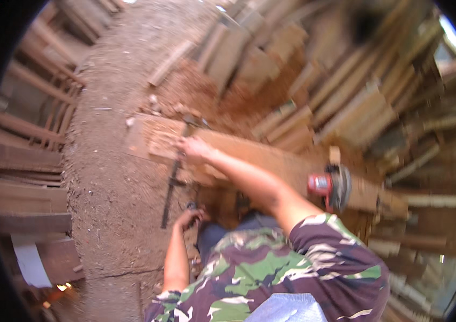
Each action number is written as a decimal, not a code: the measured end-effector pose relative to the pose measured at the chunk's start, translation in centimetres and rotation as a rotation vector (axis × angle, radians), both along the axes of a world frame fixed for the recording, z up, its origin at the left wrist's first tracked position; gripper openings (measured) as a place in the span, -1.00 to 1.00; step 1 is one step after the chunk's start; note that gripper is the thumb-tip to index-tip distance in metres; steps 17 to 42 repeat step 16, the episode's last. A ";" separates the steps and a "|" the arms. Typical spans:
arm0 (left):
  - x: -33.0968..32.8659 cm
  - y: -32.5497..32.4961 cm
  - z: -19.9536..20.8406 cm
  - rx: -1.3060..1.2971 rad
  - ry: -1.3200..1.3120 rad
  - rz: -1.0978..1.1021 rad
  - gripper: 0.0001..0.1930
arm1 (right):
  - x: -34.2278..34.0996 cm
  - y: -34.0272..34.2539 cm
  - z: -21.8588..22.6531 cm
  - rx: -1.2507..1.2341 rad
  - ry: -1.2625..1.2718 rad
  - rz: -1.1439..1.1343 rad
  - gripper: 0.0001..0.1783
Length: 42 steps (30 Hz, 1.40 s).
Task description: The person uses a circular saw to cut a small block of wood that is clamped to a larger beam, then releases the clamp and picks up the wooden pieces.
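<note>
A long dark bar clamp (170,190) lies across the left end of a thick wooden plank (249,144). Its upper jaw is at the plank's far edge, and the bar juts out past the near edge. My right hand (194,149) is closed round the clamp near that jaw, above the plank; motion blur softens its fingers. Lower down, on the near side, my left hand (189,218) is closed at the dark handle end of the clamp's screw. Pale chips or shavings (159,134) cover the plank's left end.
A red and grey power tool (327,185) rests on the plank's right part. Stacked boards (357,115) lie at the far right, beside reddish sawdust (185,86). Wooden frames and panels (34,161) line the left side of the dirt floor (104,204).
</note>
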<state>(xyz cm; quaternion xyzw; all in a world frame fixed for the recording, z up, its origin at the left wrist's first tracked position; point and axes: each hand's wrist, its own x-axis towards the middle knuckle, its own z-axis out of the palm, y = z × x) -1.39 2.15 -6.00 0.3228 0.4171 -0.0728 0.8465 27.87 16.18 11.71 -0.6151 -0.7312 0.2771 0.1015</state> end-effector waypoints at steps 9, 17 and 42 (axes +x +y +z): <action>0.3 2.4 -0.5 -0.300 0.126 -0.080 -0.81 | 19.0 -39.9 10.6 0.340 -0.317 -0.985 -0.36; 2.4 0.9 1.3 0.047 0.356 -0.100 -0.75 | 25.4 -53.1 3.6 0.029 0.146 -1.390 -0.28; 2.4 0.9 1.3 0.047 0.356 -0.100 -0.75 | 25.4 -53.1 3.6 0.029 0.146 -1.390 -0.28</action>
